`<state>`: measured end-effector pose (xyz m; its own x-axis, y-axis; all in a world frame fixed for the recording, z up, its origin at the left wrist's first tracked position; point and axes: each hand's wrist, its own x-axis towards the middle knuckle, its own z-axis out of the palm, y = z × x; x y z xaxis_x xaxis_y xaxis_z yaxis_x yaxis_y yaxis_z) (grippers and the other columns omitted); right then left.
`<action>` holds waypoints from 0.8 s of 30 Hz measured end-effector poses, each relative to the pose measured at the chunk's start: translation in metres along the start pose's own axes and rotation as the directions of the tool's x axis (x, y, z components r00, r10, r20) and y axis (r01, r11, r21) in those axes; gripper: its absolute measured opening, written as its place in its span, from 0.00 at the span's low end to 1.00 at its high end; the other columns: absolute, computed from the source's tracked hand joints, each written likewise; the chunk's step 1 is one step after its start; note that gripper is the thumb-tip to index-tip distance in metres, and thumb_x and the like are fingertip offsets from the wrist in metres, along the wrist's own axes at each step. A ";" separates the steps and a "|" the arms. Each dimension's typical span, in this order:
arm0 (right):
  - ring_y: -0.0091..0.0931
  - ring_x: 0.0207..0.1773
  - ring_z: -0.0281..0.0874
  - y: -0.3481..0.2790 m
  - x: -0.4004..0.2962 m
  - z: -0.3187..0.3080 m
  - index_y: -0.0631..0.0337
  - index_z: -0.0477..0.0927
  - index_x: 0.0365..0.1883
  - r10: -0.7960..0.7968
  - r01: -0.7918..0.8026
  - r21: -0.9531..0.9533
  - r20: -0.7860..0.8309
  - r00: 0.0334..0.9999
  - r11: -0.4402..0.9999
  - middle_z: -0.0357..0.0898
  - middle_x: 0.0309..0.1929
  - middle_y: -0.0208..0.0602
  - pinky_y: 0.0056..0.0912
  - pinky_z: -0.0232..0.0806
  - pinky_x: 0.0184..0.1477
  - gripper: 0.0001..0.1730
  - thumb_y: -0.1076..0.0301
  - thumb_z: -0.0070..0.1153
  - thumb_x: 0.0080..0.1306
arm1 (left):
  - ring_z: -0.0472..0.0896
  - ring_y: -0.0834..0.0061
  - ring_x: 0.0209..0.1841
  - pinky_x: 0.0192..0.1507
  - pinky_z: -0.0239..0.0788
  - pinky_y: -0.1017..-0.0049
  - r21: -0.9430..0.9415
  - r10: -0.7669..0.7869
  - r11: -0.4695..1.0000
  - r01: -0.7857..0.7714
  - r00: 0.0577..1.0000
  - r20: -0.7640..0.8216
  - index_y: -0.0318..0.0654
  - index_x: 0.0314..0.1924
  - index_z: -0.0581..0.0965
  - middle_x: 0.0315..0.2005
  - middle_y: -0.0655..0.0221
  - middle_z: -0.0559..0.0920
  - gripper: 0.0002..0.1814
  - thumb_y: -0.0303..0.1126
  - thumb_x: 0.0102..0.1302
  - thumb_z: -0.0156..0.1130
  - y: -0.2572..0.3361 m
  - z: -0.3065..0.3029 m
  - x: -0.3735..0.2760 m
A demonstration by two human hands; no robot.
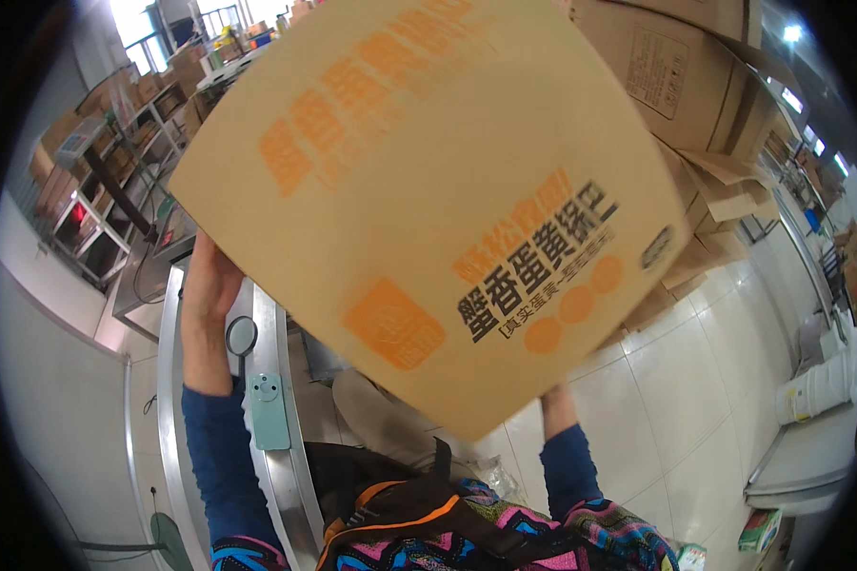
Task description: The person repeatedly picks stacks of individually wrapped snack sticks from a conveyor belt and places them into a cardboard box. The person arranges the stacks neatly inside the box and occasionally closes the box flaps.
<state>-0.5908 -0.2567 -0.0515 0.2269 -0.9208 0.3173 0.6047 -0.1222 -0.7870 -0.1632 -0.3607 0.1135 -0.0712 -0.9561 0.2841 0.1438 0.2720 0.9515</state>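
Note:
A large brown cardboard box [400,214], printed in orange and black, is held up tilted in front of me and fills most of the middle of the view. At its left edge my left hand [218,275] grips the side, with the fingers partly hidden behind the cardboard. My right hand [555,395] supports the box at the lower right edge; only the wrist and a bit of the hand show, the rest being covered by the box.
Along my left runs a metal conveyor frame [275,471], with a pale green phone [268,412] and a small round mirror [241,335] on it. More cartons [657,64] are stacked behind the box to the right. White buckets [818,396] stand on the tiled floor [657,400] at far right.

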 end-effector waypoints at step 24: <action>0.28 0.30 0.75 0.067 -0.001 -0.131 0.60 0.77 0.48 0.301 -0.432 -0.079 -0.607 0.736 0.898 0.77 0.35 0.33 0.30 0.76 0.36 0.19 0.52 0.49 0.74 | 0.61 0.62 0.74 0.67 0.55 0.69 0.442 0.100 0.885 -0.148 0.986 0.130 0.40 0.32 0.73 0.65 0.65 0.69 0.05 0.21 0.57 0.55 -0.050 0.030 -0.058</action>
<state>-0.6502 -0.3127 -0.1740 -0.1142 -0.9391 -0.3242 0.3846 0.2591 -0.8860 -0.1964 -0.3156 0.0527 -0.1847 -0.9019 0.3904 -0.2980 0.4300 0.8523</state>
